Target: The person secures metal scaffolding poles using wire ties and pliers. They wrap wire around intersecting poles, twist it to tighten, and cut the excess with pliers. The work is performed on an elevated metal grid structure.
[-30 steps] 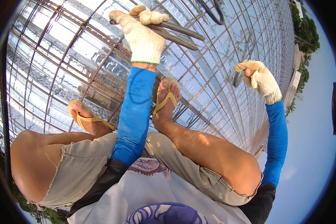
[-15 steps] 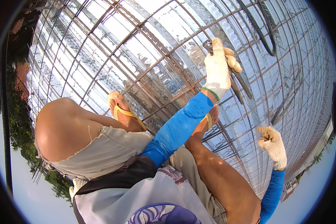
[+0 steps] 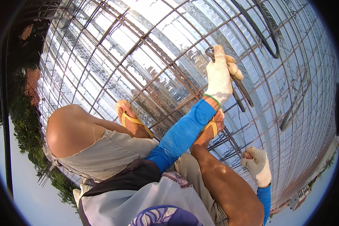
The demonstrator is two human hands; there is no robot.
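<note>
Pincers [image 3: 243,92] run through the left grip [image 3: 219,77], protruding at both sides.

Cream with green hem on left glove [image 3: 219,77]; dark grey on pincers [image 3: 245,92]; rust-brown on rebar mesh [image 3: 143,36]; blue on left sleeve [image 3: 184,132].

Dk metal pliers [image 3: 244,91], handles apart; in L hand [image 3: 220,77]
</note>
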